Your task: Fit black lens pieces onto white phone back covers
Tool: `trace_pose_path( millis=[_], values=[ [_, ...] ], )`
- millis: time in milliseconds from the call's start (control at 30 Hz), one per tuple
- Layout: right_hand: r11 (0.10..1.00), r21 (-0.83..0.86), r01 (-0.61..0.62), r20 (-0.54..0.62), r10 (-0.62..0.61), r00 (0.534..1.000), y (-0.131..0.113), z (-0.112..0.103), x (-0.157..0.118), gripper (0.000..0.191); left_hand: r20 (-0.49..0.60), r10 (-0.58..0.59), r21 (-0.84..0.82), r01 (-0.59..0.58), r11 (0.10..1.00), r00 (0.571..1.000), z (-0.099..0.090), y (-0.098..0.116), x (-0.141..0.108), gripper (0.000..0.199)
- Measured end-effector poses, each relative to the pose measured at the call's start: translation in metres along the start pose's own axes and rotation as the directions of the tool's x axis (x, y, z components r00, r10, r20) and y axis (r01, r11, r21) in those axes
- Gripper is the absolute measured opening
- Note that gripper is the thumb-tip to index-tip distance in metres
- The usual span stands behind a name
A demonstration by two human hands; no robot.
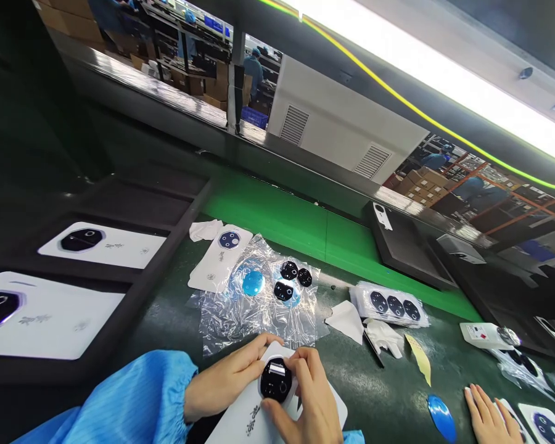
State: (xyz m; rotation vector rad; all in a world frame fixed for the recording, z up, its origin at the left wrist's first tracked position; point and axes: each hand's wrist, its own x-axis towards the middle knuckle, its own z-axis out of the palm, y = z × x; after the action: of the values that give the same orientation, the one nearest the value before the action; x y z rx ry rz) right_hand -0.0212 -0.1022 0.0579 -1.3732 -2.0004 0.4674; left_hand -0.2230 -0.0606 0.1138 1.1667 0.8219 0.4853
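A white phone back cover (234,419) with dark lettering lies tilted below me at the bottom middle. My left hand (226,376) is closed on its upper left edge, the thumb beside the black camera lens cover (276,381). My right hand (312,394) grips that round, glossy lens cover at its right rim, thumb below and fingers above. It sits at the top of the back cover; whether it lies flush I cannot tell. Beyond my hands, loose black lens covers (284,290) and a blue film disc (253,283) rest on clear plastic bags (222,320).
Black trays (166,271) at left hold white back covers (134,250). Packed lens covers (393,305), crumpled wipes (383,338), yellow paper (419,357), a white bottle (483,335) and blue film (441,417) lie rightward. Another person's hand (490,416) rests at far right. A green belt (300,225) runs behind.
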Motion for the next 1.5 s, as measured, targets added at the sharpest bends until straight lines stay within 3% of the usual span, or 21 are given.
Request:
trace_pose_path(
  millis=[300, 567, 933, 1500],
  values=[
    [0.998, -0.055, -0.040, 0.029, 0.042, 0.999, -0.001, 0.001, -0.002, 0.046, -0.012, 0.002, 0.019, -0.001, 1.000, 1.000, 0.000, 0.004, 0.000, 0.044],
    [0.997, -0.083, 0.001, 0.003, -0.001, 1.000, 0.003, 0.001, -0.004, 0.047, 0.016, 0.026, 0.005, -0.026, 1.000, 1.000, -0.001, -0.002, -0.001, 0.041],
    [0.999, -0.015, 0.045, 0.028, -0.044, 0.999, -0.007, -0.007, 0.001, 0.056, 0.005, 0.043, 0.036, -0.043, 0.998, 0.999, 0.000, 0.002, -0.002, 0.037],
    [0.999, -0.011, 0.047, 0.016, -0.047, 0.999, -0.010, -0.009, 0.002, 0.053, 0.030, 0.069, 0.110, -0.072, 0.991, 0.997, 0.000, 0.006, -0.003, 0.036]
  ],
)
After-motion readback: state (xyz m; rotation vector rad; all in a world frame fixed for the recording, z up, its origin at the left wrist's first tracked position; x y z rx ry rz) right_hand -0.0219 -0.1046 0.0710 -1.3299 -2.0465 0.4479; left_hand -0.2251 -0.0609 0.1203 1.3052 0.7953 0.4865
